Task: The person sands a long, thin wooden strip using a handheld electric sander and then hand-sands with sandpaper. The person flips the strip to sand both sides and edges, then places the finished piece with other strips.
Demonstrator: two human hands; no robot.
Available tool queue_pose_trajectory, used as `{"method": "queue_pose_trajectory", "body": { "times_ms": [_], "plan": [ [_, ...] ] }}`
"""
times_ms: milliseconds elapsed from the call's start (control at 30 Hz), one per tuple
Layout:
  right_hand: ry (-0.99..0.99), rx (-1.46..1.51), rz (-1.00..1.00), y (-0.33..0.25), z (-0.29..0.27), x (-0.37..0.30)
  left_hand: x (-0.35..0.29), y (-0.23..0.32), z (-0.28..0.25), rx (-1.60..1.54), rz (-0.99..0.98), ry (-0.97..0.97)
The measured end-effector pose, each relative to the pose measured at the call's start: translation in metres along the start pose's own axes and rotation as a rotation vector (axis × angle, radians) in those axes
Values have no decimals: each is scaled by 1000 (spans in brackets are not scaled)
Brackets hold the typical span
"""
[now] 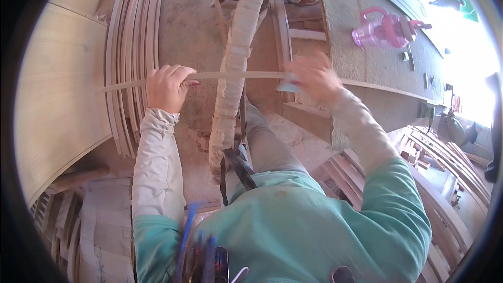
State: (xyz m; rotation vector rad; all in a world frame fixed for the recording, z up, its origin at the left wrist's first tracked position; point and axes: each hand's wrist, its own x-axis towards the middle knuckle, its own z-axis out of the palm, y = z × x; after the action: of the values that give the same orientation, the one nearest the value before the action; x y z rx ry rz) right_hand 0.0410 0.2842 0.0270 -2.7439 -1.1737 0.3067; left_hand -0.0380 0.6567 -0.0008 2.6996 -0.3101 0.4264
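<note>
A long thin wooden strip (230, 75) runs crosswise in front of me, over a padded beam (234, 63) wrapped in pale material. My left hand (168, 86) is closed round the strip left of the beam, the thumb on the near side. Right of the beam, my right hand (317, 76) is at the strip and smeared by motion. A small pale-bluish sheet (287, 86) shows under its fingers, against the strip. The sheet's kind is hard to make out, and the fingers' exact grip is blurred.
Wooden boards (133, 47) lie stacked at the left beside a large pale panel (65, 94). On the workbench (346, 0) at the right lies a pink bottle (385, 29). More timber (440, 220) is piled at the lower right. Pens (196, 251) stick up at my chest.
</note>
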Motion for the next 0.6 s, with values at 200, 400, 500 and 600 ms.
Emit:
{"method": "queue_pose_trajectory", "body": {
  "times_ms": [200, 400, 500, 600],
  "plan": [
    [-110, -99, -63, -102, 7, 91, 2, -1, 4, 29, 1, -1],
    [-25, -125, 78, 33, -8, -30, -1, -1, -3, 61, -78, -69],
    [-64, -78, 16, 18, 10, 1, 3, 0, 3, 40, -60, -54],
    [40, 3, -170, -72, 29, 78, -6, -9, 4, 61, -78, -82]
  ]
}}
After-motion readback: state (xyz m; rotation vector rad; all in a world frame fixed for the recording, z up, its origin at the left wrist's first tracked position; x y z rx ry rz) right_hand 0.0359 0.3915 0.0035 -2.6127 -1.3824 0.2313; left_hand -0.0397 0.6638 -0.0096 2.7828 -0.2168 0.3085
